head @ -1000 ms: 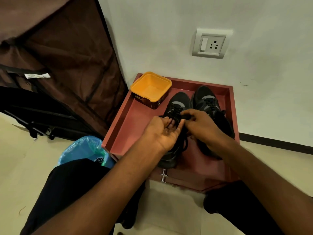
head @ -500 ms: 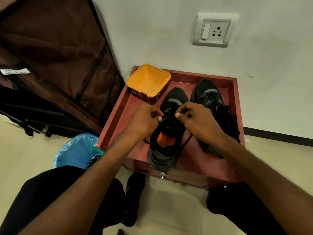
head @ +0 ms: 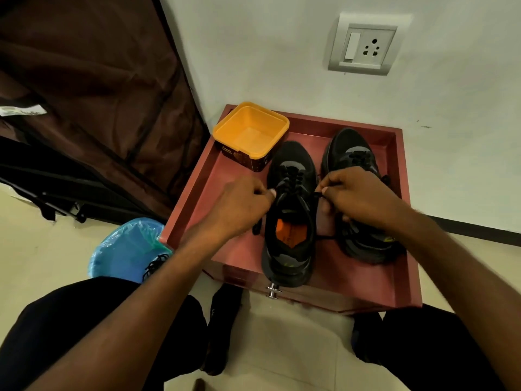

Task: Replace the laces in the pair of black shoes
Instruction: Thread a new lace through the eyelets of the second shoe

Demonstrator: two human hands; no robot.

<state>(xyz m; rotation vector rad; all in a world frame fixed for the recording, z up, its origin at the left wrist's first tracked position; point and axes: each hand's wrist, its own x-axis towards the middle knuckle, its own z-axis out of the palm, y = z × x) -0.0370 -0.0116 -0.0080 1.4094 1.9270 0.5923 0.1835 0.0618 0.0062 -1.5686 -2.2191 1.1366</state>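
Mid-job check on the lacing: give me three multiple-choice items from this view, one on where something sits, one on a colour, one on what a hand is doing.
1. Where does the yellow tub sit?
A. far left corner of the red tray
B. on the floor
C. inside a shoe

2. What colour is the patch inside the left shoe?
A. white
B. orange
C. green

3. What is the right hand doing?
A. lying flat on the tray
B. lifting the tub
C. pinching a black lace

Answers: 1 A, the tub stands in the tray's far left corner. 2 B, an orange patch shows in the shoe's opening. 3 C, thumb and finger close on the lace end beside the shoe.
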